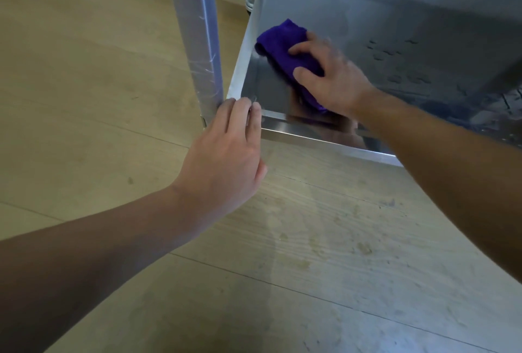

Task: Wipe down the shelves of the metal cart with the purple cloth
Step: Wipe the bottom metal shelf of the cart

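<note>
The metal cart's low shelf [395,41] is a shiny steel tray seen from above, near the floor. A folded purple cloth [285,44] lies on its left part, close to the raised left rim. My right hand [333,78] presses flat on the cloth, fingers spread over it. My left hand [226,149] rests on the shelf's near left corner, fingers curled over the rim beside the upright post [195,30].
Pale wooden floor [84,98] surrounds the cart on the left and in front. A caster wheel [250,2] shows at the shelf's far left corner. A higher shelf's edge hangs over the top right. Smudges mark the shelf's right part.
</note>
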`<state>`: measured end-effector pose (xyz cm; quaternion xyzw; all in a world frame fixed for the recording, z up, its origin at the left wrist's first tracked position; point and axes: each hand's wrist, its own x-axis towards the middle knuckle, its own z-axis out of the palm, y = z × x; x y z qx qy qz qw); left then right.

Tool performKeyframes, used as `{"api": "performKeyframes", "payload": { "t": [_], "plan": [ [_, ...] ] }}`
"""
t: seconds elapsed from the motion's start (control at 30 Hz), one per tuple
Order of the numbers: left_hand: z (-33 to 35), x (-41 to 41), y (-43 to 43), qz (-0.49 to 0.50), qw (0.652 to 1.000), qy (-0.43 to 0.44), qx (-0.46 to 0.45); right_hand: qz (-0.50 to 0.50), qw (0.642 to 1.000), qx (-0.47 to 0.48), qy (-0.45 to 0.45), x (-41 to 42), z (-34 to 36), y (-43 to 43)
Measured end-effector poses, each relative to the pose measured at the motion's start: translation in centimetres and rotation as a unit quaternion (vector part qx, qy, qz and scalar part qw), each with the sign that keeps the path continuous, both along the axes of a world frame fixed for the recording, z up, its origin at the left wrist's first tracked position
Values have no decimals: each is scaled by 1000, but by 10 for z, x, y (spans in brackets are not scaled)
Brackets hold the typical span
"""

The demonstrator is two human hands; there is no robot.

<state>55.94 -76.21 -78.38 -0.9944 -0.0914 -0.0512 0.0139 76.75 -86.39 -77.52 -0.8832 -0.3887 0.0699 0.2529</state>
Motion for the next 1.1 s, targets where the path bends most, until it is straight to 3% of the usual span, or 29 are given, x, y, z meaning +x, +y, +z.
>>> {"api": "performKeyframes", "payload": {
  "t": [0.1, 0.27, 0.43, 0.6, 0.8, 0.97, 1.1],
  "plan": [
    [0, 0, 2, -1, 1000, 3, 16, 2, 1000, 12, 21, -3, -4, 6],
    [0, 4, 1, -10, 999, -8, 40, 93, 993, 29, 60, -28, 2, -9],
    [0, 7, -1, -8, 997, -9, 78, 148, 988, 23, 31, -47, -2, -22],
    [9, 11, -6, -3, 993, 15, 120, 73, 997, 23, 10, -25, -1, -29],
    [16, 51, -14, 2, 996, -53, 66, -36, 999, 9, -40, 0, -4, -62],
    [13, 119, 4, 98, 992, -66, -46, -56, 996, 6, -68, 3, -10, -64],
    [-8, 127, 8, 97, 993, -53, -29, -44, 996, -20, -79, 4, -14, -50]
  ]
}}
